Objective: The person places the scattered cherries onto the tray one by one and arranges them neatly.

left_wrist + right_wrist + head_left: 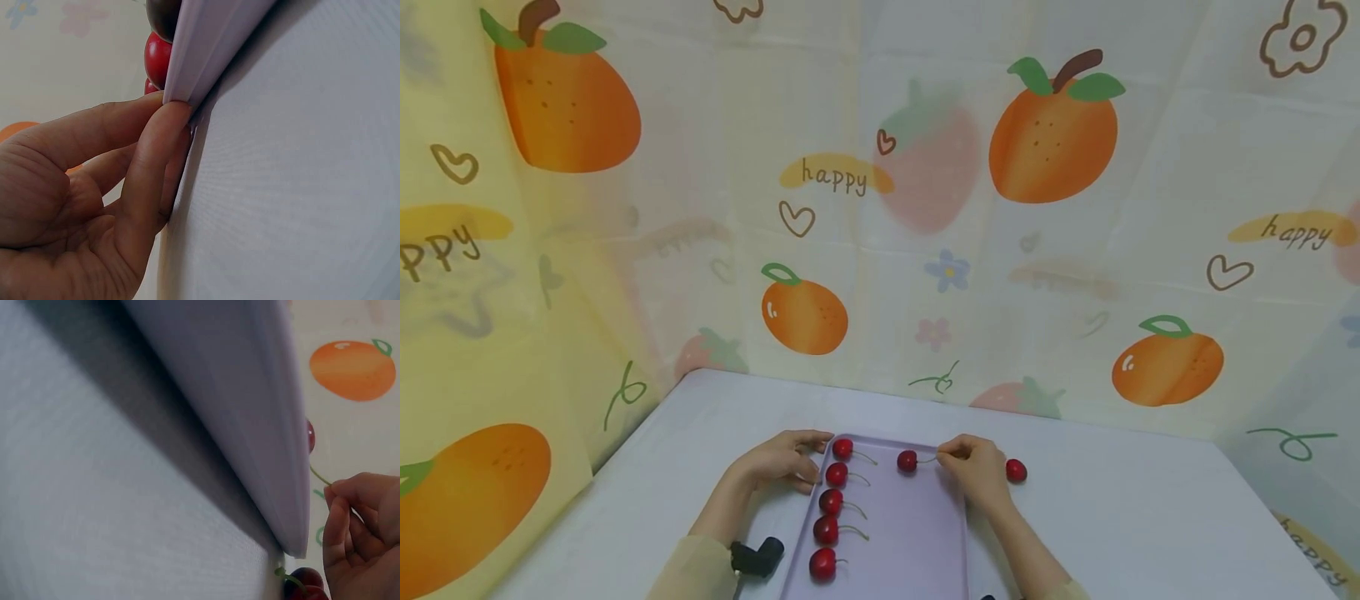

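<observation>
A lilac tray (910, 533) lies on the table, with several red cherries (831, 502) in a column along its left side, their stems pointing right. My left hand (781, 460) holds the tray's far left corner; in the left wrist view, the thumb (156, 147) and forefinger meet at the rim. With thumb and forefinger, my right hand (977, 471) pinches the stem of another cherry (907, 462), which is over the far right part of the tray. Whether that cherry touches the tray, I cannot tell.
Right of the tray, a cherry (1016, 471) is partly hidden behind my right hand; the right wrist view shows dark and red cherries (306, 581) there. The white table (1120, 508) backs onto a fruit-printed cloth (700, 167).
</observation>
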{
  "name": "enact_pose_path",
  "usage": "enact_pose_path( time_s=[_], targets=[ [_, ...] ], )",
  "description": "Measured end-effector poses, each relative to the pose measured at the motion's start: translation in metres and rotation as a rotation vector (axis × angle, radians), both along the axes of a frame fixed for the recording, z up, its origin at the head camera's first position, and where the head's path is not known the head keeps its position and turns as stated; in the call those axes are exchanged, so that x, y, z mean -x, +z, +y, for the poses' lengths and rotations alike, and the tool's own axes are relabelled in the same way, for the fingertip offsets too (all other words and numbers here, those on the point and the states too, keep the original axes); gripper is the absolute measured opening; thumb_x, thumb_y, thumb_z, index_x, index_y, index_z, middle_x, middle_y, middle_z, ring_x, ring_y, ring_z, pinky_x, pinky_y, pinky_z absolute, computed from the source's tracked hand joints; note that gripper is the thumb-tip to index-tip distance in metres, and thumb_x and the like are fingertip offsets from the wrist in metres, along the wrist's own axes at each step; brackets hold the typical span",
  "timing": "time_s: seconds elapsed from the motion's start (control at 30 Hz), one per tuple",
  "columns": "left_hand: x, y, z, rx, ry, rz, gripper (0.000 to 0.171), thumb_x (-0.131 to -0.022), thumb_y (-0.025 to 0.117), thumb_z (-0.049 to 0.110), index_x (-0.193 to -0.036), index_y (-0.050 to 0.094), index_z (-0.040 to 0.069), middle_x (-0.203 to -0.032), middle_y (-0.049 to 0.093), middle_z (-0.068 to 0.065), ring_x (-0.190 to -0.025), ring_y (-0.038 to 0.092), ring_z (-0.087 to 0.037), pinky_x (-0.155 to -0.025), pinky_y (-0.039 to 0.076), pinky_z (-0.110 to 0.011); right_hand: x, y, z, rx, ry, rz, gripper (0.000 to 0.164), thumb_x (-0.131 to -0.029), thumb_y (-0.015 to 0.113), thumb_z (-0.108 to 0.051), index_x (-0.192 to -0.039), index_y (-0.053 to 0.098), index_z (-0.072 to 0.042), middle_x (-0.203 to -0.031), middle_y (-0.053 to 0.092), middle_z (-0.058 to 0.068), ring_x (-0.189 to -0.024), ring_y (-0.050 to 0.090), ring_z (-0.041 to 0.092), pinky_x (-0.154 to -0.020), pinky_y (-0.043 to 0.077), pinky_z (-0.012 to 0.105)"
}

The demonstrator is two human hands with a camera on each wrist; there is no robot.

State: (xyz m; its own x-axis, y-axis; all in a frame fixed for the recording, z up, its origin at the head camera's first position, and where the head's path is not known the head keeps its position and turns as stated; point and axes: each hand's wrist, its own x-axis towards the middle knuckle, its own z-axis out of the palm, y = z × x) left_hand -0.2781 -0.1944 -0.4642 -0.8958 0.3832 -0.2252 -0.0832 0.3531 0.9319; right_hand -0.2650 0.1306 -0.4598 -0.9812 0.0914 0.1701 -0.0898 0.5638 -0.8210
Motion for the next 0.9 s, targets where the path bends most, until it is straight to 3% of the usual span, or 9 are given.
enact_pose_path(
  time_s=[0.9],
  targets=[
    [0.0012,-0.0002,0.0,-0.016,0.0,-0.01,0.07,-0.075,0.066,-0.002,-0.143,0.048,0.001,-0.135,0.048,-0.022,-0.081,0.064,-0.017,-0.07,0.064,-0.032,-0.0016,-0.0014,-0.0045,-0.071,0.028,0.014,0.007,-0.078,0.08,-0.013,-0.083,0.078,-0.009,-0.076,0.075,0.002,-0.066,0.058,0.006,-0.056,0.047,0.017]
  ],
)
